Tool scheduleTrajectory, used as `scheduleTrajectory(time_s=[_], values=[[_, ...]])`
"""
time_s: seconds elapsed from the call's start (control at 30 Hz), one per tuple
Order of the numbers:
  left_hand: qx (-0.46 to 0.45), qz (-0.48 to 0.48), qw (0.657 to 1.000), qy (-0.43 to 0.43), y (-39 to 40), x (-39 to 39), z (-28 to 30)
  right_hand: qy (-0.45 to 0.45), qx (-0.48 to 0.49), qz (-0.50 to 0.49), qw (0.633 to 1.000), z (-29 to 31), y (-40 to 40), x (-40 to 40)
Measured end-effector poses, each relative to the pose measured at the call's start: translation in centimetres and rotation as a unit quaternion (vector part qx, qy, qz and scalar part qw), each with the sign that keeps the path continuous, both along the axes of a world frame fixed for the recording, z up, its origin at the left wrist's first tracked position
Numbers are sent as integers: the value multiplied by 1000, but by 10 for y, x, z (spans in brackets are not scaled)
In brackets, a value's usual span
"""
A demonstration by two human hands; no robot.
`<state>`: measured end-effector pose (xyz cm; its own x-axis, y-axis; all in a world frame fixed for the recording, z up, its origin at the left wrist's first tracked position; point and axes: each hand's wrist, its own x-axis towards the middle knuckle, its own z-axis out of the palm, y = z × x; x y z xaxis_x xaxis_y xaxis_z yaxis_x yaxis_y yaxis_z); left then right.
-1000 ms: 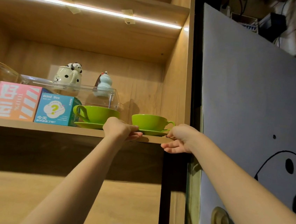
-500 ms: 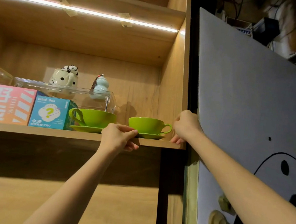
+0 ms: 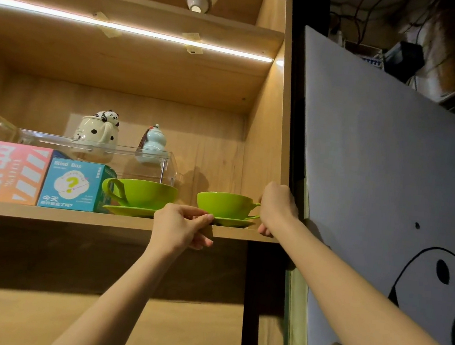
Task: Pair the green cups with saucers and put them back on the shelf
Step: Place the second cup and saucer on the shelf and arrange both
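Two green cups stand on green saucers on the lit wooden shelf (image 3: 48, 214). The left cup (image 3: 142, 193) sits on its saucer (image 3: 129, 210) beside a blue box. The right cup (image 3: 224, 204) sits on its saucer (image 3: 233, 223) near the cabinet's side wall. My left hand (image 3: 181, 229) reaches up from below, thumb and forefinger pinched on the left rim of the right saucer. My right hand (image 3: 277, 208) is curled against the right cup's handle; its fingertips are hidden behind the hand.
A blue "Blind Box" carton (image 3: 74, 185) and a pink box (image 3: 4, 172) stand left of the cups. Behind them a clear tray (image 3: 97, 148) carries a panda mug (image 3: 97, 133) and a pale blue gourd jar (image 3: 153, 143). A grey board (image 3: 389, 175) leans at right.
My right hand rose from the shelf's front edge to the side of the right cup's handle. My left hand stayed at the right saucer's rim. Both cups stayed in place.
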<state>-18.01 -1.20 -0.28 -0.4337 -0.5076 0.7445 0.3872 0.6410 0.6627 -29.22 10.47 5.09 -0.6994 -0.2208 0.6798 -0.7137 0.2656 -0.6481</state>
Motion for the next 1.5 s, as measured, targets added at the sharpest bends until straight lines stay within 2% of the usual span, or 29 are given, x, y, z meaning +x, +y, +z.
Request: scheduleTrajectory(time_s=[0.17,0.53,0.67,0.77,0.87,0.93,1.03,1.1,1.17,1.27,1.43,1.5], values=[[-9,10,1000,-3,-2,0,0,18,-32,-9,999,-1,-3,-1],[0,0,1000,-7,0,1,1,-13,5,16,1000,1,3,2],[11,-32,999,-27,2,9,2,56,8,-4,998,0,5,9],[-2,-51,998,-29,6,22,-4,126,-38,-11,991,0,5,16],[-88,60,994,36,8,46,-11,182,-96,21,978,-2,-2,35],[-132,173,970,108,3,68,-11,202,-112,52,972,-2,-9,53],[-125,301,927,187,-16,99,-3,159,-69,183,968,2,-24,79],[-100,328,921,183,-34,112,2,120,-33,263,957,6,-36,92],[-67,301,941,142,-49,118,4,93,-27,308,946,9,-48,103],[-21,225,969,102,-58,117,2,96,-16,313,945,5,-70,117],[30,167,979,111,-56,110,1,173,13,201,964,-5,-101,134],[49,154,979,120,-55,110,1,174,12,192,966,-6,-105,139]])
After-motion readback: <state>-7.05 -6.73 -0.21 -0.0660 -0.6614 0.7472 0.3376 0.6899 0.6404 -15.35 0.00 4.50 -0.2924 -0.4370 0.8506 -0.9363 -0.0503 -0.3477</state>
